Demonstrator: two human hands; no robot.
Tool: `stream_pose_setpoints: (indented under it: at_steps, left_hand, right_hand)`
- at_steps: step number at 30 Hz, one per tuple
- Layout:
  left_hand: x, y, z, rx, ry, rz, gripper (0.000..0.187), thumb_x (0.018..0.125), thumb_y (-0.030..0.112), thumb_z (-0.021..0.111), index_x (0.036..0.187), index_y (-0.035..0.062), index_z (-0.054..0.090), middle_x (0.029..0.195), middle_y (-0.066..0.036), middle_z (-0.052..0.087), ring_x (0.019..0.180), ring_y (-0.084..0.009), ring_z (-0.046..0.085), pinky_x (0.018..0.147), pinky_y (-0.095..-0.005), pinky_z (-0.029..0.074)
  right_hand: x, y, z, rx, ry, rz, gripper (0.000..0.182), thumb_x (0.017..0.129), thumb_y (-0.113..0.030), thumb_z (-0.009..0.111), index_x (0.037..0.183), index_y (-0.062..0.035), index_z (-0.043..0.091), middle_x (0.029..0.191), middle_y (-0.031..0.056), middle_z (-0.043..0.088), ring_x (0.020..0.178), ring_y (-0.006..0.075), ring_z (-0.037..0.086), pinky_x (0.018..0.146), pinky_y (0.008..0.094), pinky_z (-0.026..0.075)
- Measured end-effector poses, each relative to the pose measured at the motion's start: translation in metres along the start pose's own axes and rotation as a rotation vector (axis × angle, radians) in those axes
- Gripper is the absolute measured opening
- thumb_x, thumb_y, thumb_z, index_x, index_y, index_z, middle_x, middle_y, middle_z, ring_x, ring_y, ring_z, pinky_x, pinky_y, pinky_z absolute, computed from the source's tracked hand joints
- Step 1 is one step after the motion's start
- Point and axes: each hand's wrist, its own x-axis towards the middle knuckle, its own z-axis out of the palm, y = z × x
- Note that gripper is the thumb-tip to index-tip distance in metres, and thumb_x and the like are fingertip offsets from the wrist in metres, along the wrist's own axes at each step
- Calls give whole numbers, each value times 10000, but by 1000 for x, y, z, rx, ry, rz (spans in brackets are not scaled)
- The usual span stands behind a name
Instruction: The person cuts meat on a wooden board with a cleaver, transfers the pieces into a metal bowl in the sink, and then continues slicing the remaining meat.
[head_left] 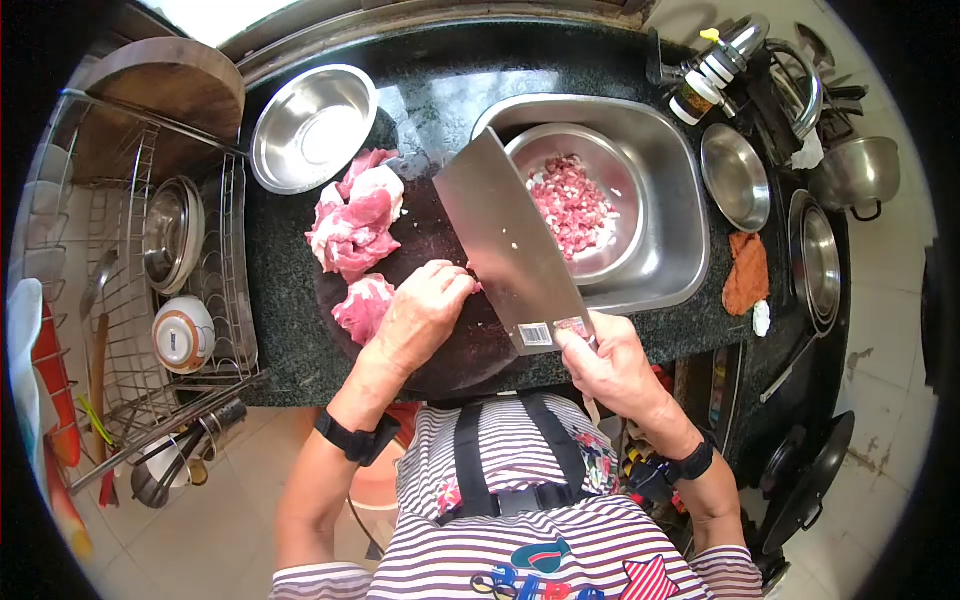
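Slanting over the right side of the board [430, 230], the cleaver [515, 240] was held in the right hand [615, 368], whose fingers were wrapped closed at the handle end, close to a label [535, 334] on the blade. The blade's broad face was turned upward and flecked with small pale bits; parts of the sink [675, 225] and basin [628, 180] were hidden by it. The left hand [428, 308] was placed over the board, left of the blade, its fingers bent and bunched together; whether anything was pinched beneath them could not be told. Red scraps [474, 287] were seen by its fingertips, near the blade. A pile of meat [355, 225] was set at the far left edge of the board, and a smaller chunk [362, 308] was placed just beside the left hand. Diced meat [570, 210] was contained in the basin, itself set in the sink. A bowl [315, 130] was set on the counter [430, 90] beyond the pile, and an orange cloth [746, 275] was laid right of the sink.
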Motion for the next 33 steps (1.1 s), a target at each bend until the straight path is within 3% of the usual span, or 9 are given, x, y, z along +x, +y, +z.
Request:
stream_pose_setpoints:
  at_steps: [5, 7, 9, 12, 14, 17, 22, 27, 33]
  left_hand:
    - [5, 2, -3, 110, -168, -56, 165, 780, -34, 660, 927, 32, 624, 938, -128, 641, 933, -306, 626, 799, -386, 524]
    - [8, -4, -3, -162, 102, -178, 141, 798, -48, 651, 919, 21, 632, 851, -106, 660, 757, -238, 665, 668, -336, 545]
    - [11, 0, -8, -503, 146, -523, 121, 881, -44, 616, 980, 12, 658, 849, -53, 712, 541, -76, 621, 484, -236, 499]
    - [21, -3, -8, -519, 127, -486, 205, 837, -67, 631, 1020, 18, 673, 888, -74, 716, 678, -158, 685, 615, -284, 557]
    - [30, -12, -5, -250, 60, 49, 287, 780, -62, 638, 1054, 14, 677, 954, -97, 707, 903, -259, 688, 793, -351, 565]
    - [33, -14, -3, -38, -41, 175, 317, 737, -37, 637, 1048, 9, 677, 1033, -116, 692, 1073, -330, 620, 916, -401, 521]
    - [25, -5, -2, 21, -169, 45, 293, 750, -56, 632, 1029, 17, 686, 1053, -113, 697, 1035, -294, 649, 859, -368, 540]
    - [17, -4, 2, -346, 244, -389, 250, 802, -43, 657, 1025, 59, 703, 925, -81, 707, 826, -277, 681, 731, -348, 559]
    - [9, -2, -7, -17, -6, -180, 376, 752, 73, 750, 1121, 77, 678, 1174, -101, 625, 1120, -307, 556, 939, -429, 452]
  right_hand:
    - [1, 0, -16, 361, -81, 266, 137, 986, -150, 549, 955, -18, 575, 619, -6, 495, 437, 58, 441, 386, 227, 375]
    - [1, -3, -19, 411, -77, 272, 150, 984, -153, 557, 945, -10, 575, 622, 2, 502, 428, 54, 431, 386, 223, 379]
    - [0, 0, -24, 498, -68, 315, 165, 985, -159, 558, 941, 0, 576, 626, -1, 506, 419, 48, 427, 388, 218, 394]
    - [-2, 2, -30, 581, -80, 320, 180, 988, -161, 563, 937, 12, 568, 623, 3, 502, 416, 44, 428, 385, 220, 417]
    - [-3, 7, -34, 682, -106, 315, 186, 994, -160, 558, 907, 4, 549, 616, 6, 490, 409, 44, 424, 373, 223, 419]
    - [-6, 10, -38, 759, -129, 316, 197, 1000, -160, 543, 872, -12, 528, 611, 2, 479, 403, 42, 418, 370, 221, 415]
    - [-12, 4, -40, 701, -91, 331, 210, 1005, -163, 529, 852, -20, 514, 616, 3, 479, 404, 39, 416, 371, 217, 414]
    - [-14, 6, -39, 717, -71, 338, 209, 1006, -163, 525, 855, -19, 516, 622, 3, 480, 408, 39, 418, 372, 217, 415]
    - [-14, 8, -36, 723, -96, 343, 202, 1005, -154, 523, 859, -15, 519, 622, 3, 480, 409, 37, 418, 372, 217, 418]
